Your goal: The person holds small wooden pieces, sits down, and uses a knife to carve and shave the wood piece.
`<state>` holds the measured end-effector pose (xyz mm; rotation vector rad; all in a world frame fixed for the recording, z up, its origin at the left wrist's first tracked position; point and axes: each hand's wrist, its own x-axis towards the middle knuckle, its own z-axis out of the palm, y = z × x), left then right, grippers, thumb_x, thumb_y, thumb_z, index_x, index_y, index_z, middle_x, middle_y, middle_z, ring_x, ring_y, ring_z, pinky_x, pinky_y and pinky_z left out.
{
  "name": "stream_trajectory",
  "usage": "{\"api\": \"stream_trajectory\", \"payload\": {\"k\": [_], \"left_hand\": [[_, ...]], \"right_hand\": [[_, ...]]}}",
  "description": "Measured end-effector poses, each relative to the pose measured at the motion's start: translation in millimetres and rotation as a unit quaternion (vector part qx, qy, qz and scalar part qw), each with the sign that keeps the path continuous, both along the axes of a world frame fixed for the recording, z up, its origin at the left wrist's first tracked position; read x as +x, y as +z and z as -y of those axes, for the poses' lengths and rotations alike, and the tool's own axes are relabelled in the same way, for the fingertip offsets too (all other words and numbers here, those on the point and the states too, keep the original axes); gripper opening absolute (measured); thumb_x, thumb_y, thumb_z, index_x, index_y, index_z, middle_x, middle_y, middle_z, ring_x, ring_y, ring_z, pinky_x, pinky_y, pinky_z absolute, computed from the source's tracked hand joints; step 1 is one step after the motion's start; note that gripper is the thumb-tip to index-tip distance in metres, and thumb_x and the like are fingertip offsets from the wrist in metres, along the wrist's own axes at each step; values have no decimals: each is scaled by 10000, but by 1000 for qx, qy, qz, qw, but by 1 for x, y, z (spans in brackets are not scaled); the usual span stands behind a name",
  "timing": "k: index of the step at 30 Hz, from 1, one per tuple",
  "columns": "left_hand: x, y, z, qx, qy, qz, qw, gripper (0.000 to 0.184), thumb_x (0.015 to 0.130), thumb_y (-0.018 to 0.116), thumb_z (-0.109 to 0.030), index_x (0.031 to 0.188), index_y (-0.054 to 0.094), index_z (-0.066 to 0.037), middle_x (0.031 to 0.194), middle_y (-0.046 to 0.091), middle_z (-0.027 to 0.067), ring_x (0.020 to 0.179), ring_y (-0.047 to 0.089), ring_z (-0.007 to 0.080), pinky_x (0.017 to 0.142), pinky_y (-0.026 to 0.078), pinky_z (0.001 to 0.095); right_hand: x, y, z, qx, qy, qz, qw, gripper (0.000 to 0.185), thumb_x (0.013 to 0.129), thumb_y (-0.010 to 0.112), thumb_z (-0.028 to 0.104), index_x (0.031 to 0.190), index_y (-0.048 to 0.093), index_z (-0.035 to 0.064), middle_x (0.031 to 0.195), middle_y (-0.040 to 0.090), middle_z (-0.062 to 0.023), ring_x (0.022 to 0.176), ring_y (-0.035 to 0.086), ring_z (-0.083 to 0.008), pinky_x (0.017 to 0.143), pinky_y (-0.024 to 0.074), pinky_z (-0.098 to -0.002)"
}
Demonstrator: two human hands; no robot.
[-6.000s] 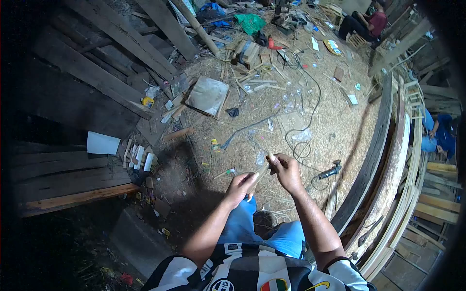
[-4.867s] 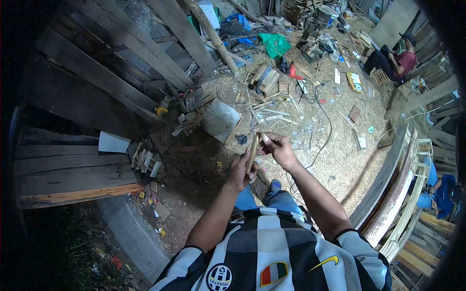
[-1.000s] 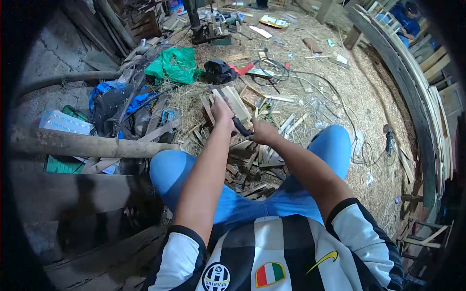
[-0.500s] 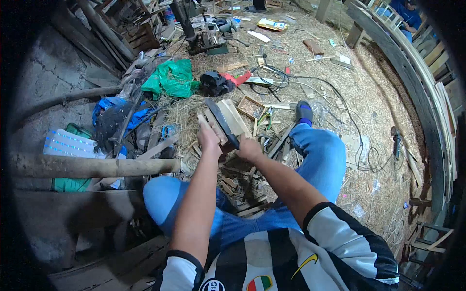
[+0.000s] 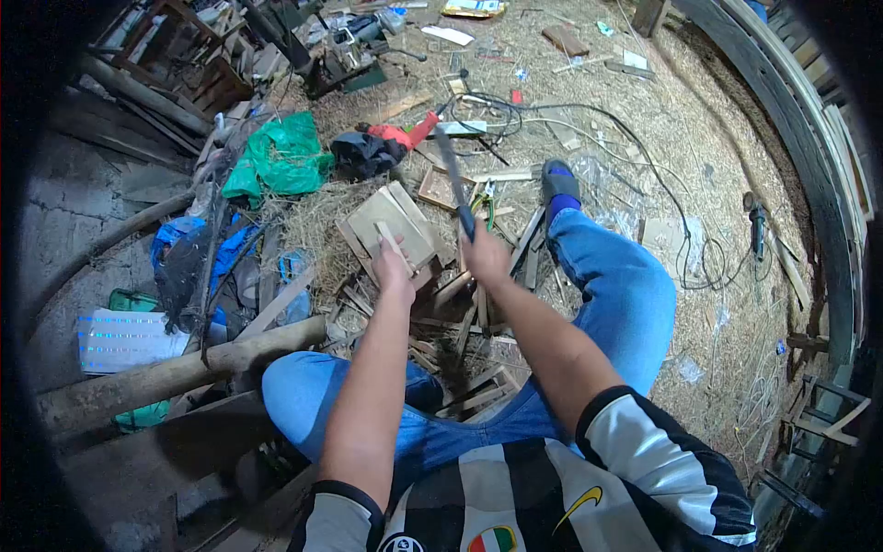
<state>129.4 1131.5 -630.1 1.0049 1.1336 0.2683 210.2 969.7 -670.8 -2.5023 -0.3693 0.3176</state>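
Observation:
My left hand [image 5: 393, 267] is closed on a small light wood piece [image 5: 390, 238], which it holds against a squarish wooden block [image 5: 409, 217] between my knees. To the right, my right hand [image 5: 486, 258] grips the dark handle of a long-bladed tool [image 5: 451, 168], raised apart from the block with its blade pointing up and away from me. Just beyond the blade lies a small open wooden box [image 5: 443, 188]. Green-handled pliers [image 5: 488, 195] rest beside that box.
A green plastic sheet [image 5: 281, 156], a dark bag [image 5: 366, 154] and a red tool [image 5: 421, 130] lie beyond the block. A black cable [image 5: 644, 152] crosses the floor. At right are an angle grinder [image 5: 756, 226] and a long beam [image 5: 786, 101]. A pole [image 5: 184, 368] lies at left.
My right hand has lifted the bladed tool off the block and moved it right. My left hand stays at the block, with the small wood piece now clearly showing. The view has shifted slightly.

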Motion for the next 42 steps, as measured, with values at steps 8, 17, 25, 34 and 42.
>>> {"api": "stream_trajectory", "payload": {"k": [8, 17, 25, 34, 42], "left_hand": [[-9, -18, -3, -44, -3, -14, 999, 443, 1019, 377, -417, 1199, 652, -121, 815, 466, -8, 648, 436, 117, 573, 386, 276], [-7, -35, -9, -65, -16, -26, 997, 430, 1011, 386, -431, 1210, 652, -157, 809, 466, -17, 607, 434, 113, 546, 377, 283], [-11, -28, -5, -53, -3, -19, 998, 426, 1025, 398, -404, 1177, 647, -94, 775, 479, -3, 587, 433, 109, 513, 386, 255], [-17, -22, -10, -63, 11, -6, 998, 419, 1027, 412, -388, 1145, 643, -60, 727, 493, -4, 583, 453, 114, 501, 395, 260], [-10, -28, -3, -37, 11, -5, 999, 428, 1027, 418, -408, 1137, 648, -64, 717, 494, -6, 554, 447, 113, 495, 396, 260]], "right_hand": [[48, -89, 41, -161, -44, 29, 986, 385, 874, 630, 385, 1063, 543, 61, 796, 706, -139, 751, 702, -328, 710, 534, -454], [28, -141, 54, -178, -85, 124, 973, 391, 814, 676, 217, 1149, 552, 58, 980, 665, -156, 1001, 581, -352, 903, 454, -459], [-29, -109, 12, -109, 25, -250, 962, 418, 828, 623, 122, 1193, 446, 18, 1051, 659, -232, 974, 661, -413, 840, 520, -518], [-24, -151, 11, -152, -65, -296, 941, 522, 798, 662, 254, 1241, 499, 30, 1114, 649, -258, 1056, 635, -408, 899, 501, -490], [-13, -110, 24, -95, -149, -103, 979, 317, 786, 602, 294, 966, 670, 43, 959, 687, -248, 917, 655, -420, 812, 497, -510]]}}
